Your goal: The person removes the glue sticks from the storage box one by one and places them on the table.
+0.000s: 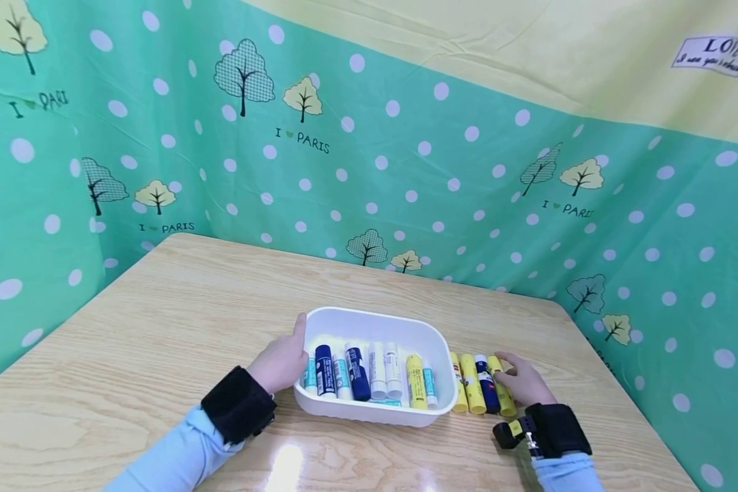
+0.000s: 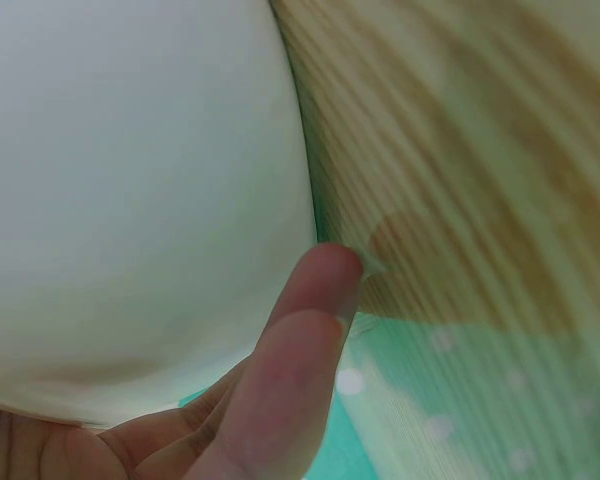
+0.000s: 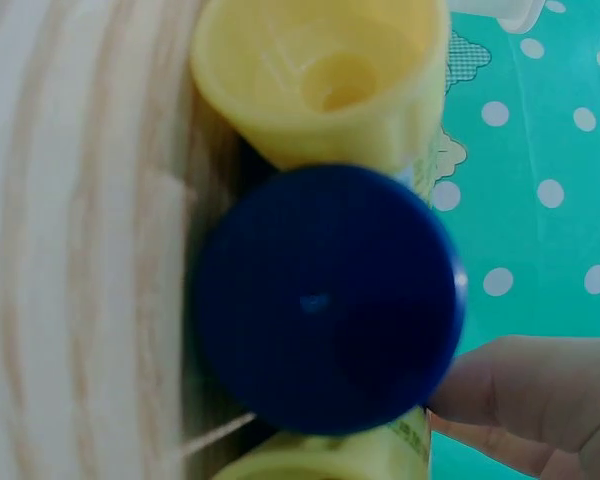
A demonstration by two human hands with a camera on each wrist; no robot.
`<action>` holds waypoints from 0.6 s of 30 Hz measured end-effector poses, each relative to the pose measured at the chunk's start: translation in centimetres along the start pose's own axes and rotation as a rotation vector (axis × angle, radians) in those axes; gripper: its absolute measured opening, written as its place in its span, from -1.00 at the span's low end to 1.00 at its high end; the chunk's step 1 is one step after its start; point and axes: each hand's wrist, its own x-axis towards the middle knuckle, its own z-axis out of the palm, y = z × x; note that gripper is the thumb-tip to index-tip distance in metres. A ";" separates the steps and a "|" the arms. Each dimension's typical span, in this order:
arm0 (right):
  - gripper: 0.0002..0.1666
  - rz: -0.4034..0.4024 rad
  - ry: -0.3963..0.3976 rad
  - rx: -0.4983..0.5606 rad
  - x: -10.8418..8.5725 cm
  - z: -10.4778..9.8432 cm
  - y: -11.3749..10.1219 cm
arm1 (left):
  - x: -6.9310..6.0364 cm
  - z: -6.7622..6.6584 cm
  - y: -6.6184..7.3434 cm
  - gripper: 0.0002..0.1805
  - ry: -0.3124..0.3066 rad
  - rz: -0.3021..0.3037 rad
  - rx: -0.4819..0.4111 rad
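Beside the right end of a white, rounded plastic bin (image 1: 375,321), your right hand (image 1: 525,381) is at the outermost yellow cylindrical glue stick (image 1: 506,398), fingertips touching its far half. The fingers are bent, but you cannot tell from these views whether they pinch it or only rest there. That stick lies flat on the pale wood-grain table (image 1: 221,301), under and just left of your right palm; its long axis runs away from you, the far end leaning slightly left. Your right hand is plainly the nearer; your left hand (image 1: 281,359) is across the bin, straight fingers laid against its outer left wall.

Between the outermost stick and the bin lie a navy stick with a white far end (image 1: 487,388) and two more yellow sticks (image 1: 473,384), side by side and roughly parallel. Those three, then the bin's raised right wall, stand in the way on the left. Inside the bin, teal-and-white, navy (image 1: 324,372), white (image 1: 378,372) and yellow (image 1: 415,383) sticks lie in a row, mostly lengthwise from you.
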 end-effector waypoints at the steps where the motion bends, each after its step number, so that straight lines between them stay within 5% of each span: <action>1: -0.41 -0.002 -0.001 0.000 0.0 0.0 0.0 | 0.0 0.0 0.0 -0.29 0.001 0.001 0.001; 18: -0.40 0.011 -0.005 -0.031 0.1 0.0 0.0 | -0.2 -0.1 0.0 -0.30 0.008 0.013 0.007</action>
